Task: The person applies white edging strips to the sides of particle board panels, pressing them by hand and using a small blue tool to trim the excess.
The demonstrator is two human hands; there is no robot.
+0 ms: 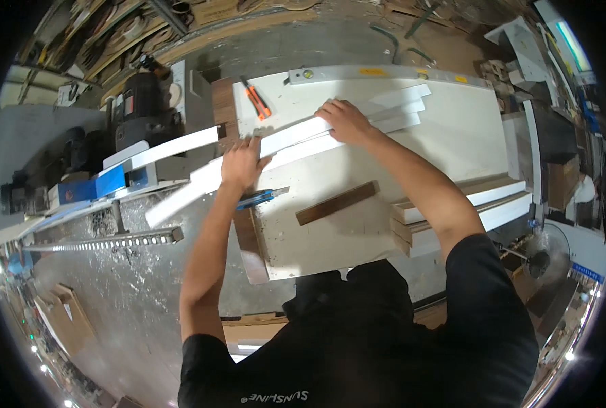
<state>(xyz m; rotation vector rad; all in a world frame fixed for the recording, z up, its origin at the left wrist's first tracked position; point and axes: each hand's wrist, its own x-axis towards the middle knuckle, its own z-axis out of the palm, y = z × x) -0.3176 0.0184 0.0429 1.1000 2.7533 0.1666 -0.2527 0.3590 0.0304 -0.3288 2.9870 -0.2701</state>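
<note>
Several long white strips lie slantwise across the pale tabletop, their left ends reaching past its edge. My left hand is closed over the strips near that edge, thumb on the near side. Farther along to the right, my right hand rests on the strips with its fingers bent over the far edge. A blue utility knife lies just nearer than my left hand. Beyond the strips is an orange and black utility knife. A short dark brown wood strip lies nearer to me.
A spirit level lies along the table's far edge. White-faced boards are stacked at the right, beside my right arm. On the left stands a machine with a dark motor and a white rail. A fan stands at the right.
</note>
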